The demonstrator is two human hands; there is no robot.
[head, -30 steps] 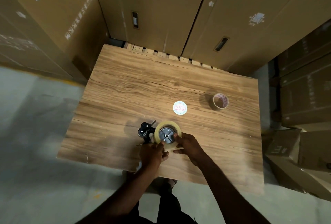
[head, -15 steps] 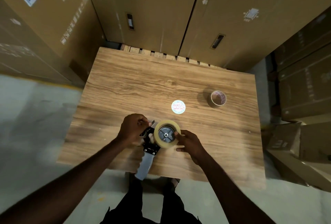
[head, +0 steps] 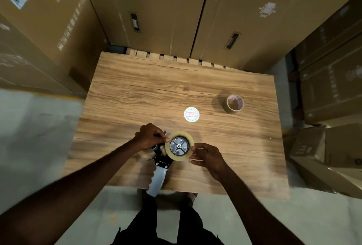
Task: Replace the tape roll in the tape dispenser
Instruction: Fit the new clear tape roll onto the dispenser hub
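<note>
Wooden table [head: 137, 92]: tape roll [head: 179, 145] between hands [head: 209, 156].

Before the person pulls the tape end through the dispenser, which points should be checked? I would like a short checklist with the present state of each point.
1. New tape roll sits on the dispenser hub: ok, the grey hub shows inside the roll.
2. Right hand steadies the roll: ok, fingertips touch its rim.
3. Left hand is at the dispenser's front end: ok, pinching beside the roll.
4. Free tape end found: cannot tell, the fingers hide it.
5. Tape dispenser is supported: ok, it lies on the table, its handle past the near edge.
6. Old empty core is out of the way: ok, far right.
</note>
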